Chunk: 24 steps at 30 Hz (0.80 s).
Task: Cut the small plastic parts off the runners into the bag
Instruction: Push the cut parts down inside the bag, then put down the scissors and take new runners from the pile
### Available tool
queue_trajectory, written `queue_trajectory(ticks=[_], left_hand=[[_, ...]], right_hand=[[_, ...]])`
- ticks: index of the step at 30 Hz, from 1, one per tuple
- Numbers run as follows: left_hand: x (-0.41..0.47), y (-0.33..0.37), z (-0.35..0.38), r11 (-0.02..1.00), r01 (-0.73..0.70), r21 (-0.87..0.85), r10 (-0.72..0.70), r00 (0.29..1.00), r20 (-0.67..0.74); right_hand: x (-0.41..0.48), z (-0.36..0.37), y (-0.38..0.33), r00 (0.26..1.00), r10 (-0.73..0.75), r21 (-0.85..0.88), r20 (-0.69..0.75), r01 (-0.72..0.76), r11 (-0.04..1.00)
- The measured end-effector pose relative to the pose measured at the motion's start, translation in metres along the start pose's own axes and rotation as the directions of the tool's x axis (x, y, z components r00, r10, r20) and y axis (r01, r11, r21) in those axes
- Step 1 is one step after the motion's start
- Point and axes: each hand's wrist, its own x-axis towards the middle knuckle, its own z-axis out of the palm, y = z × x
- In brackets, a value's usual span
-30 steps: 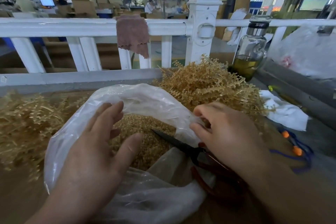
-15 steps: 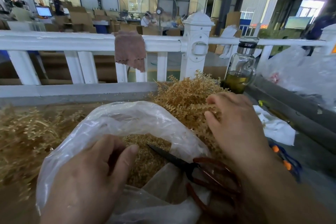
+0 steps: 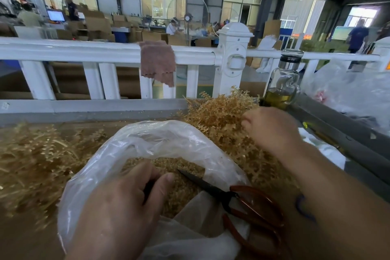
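Right hand (image 3: 272,131) now farther into runners (image 3: 219,116)

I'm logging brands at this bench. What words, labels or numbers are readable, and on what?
None can be read.
Lit computer monitor, far back left: too small and blurred.
Clear glass bottle of yellow liquid: no label visible.
Red-handled black scissors: no marking visible.
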Motion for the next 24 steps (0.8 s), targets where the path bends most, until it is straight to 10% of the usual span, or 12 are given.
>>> queue_trajectory(ticks=[5,11,20,24], left_hand=[[0.0,-0.001,0.005,0.993,0.044,-0.113,-0.041,0.999,0.022],[-0.002,0.002,0.006,0.989,0.054,-0.141,-0.048,0.998,0.046],[-0.005,0.004,0.005,0.984,0.053,-0.169,-0.032,0.992,0.124],[-0.005,0.003,0.006,0.982,0.044,-0.184,-0.023,0.993,0.112]], right_hand=[[0.023,-0.032,0.015,0.974,0.091,0.297,-0.208,-0.025,0.954],[0.027,-0.059,0.016,0.763,0.218,0.55,-0.609,0.209,0.808],[0.033,-0.068,0.008,0.657,0.157,0.528,-0.737,0.415,0.741],[0.038,-0.052,0.014,0.891,0.044,0.427,-0.452,0.173,0.888]])
